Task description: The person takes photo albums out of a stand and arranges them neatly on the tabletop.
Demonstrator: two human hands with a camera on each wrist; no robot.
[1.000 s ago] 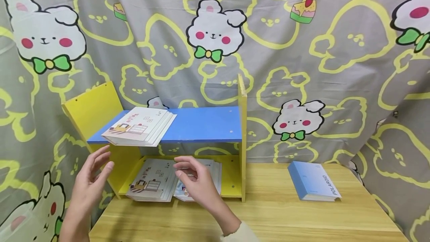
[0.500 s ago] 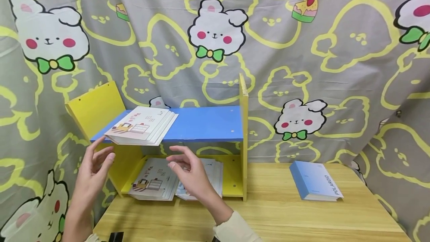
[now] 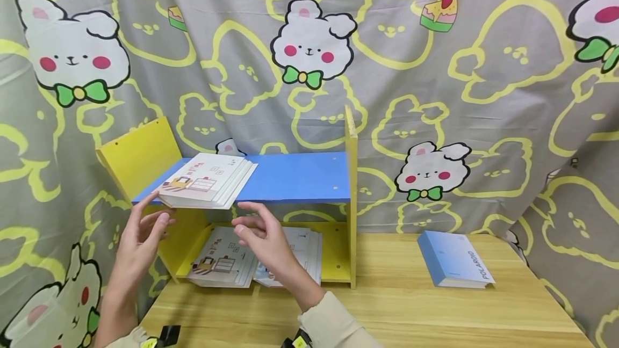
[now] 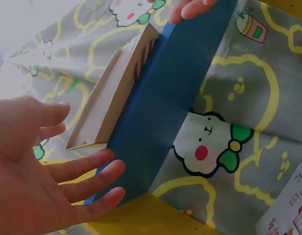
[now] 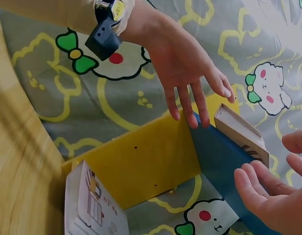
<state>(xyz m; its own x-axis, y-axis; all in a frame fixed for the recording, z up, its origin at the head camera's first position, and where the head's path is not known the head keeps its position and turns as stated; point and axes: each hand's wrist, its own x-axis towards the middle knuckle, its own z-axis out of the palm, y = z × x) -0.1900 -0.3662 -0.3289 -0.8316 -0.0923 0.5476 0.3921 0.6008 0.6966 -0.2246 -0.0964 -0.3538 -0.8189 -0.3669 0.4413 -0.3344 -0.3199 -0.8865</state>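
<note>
Left hand (image 3: 137,243) and right hand (image 3: 266,240) both empty, fingers loosely spread, white book (image 3: 200,179) on blue shelf (image 3: 300,176) just beyond them, contact unclear; step judged to be adjusting the book, next move likely calling for fingers against its near edges.

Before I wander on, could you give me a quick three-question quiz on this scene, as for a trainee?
1. What colour is the board under the upper book?
2. True or false: the POLAROID book lies on the wooden table.
3. The right hand is: a) gripping the upper book; b) in front of the shelf unit, holding nothing; c) flat on the table.
Key: 1, blue; 2, true; 3, b.
</note>
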